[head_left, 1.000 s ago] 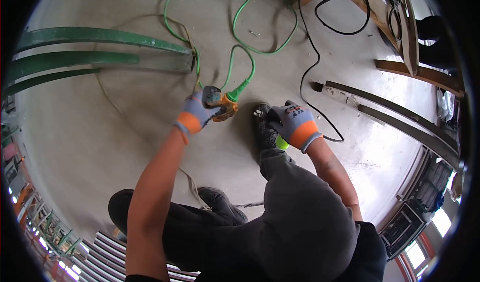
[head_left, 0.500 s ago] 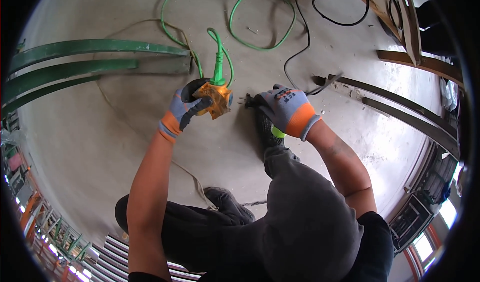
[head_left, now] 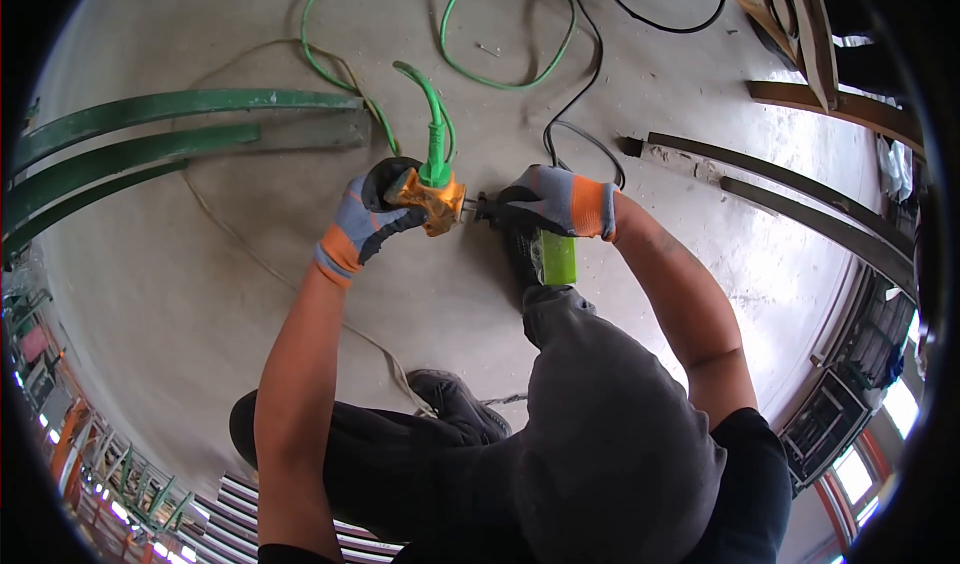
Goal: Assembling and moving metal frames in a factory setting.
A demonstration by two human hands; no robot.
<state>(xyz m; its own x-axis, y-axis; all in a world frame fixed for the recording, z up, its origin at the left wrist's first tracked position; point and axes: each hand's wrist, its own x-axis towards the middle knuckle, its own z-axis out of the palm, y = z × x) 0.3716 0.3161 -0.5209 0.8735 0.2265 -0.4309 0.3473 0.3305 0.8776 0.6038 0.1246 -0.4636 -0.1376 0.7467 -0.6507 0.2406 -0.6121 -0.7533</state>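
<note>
My left hand (head_left: 372, 214), in a grey and orange work glove, is closed round an orange socket block (head_left: 432, 202). A green cable (head_left: 436, 149) rises from the block's top. In my right hand (head_left: 555, 202), gloved alike, a black plug (head_left: 486, 207) is pinched with its metal pins facing the block's right side. The pins are at or very near the socket face; whether they have entered it I cannot tell. A black cord (head_left: 598, 64) loops from beyond my right hand. Below that hand, a bright green object (head_left: 559, 258) shows beside my shoe.
Green metal bars (head_left: 190, 104) reach in from the left, and dark metal bars (head_left: 780, 164) lie at the right. Green cable loops (head_left: 445, 44) and a thin tan cord (head_left: 235, 234) trail over the concrete floor (head_left: 240, 334). A wooden frame (head_left: 790, 54) stands far right.
My right hand has brought the plug left, up to the socket block, and its wrist has turned. The black cord has shifted. The bright green object shows more. My left hand stays nearly in place.
</note>
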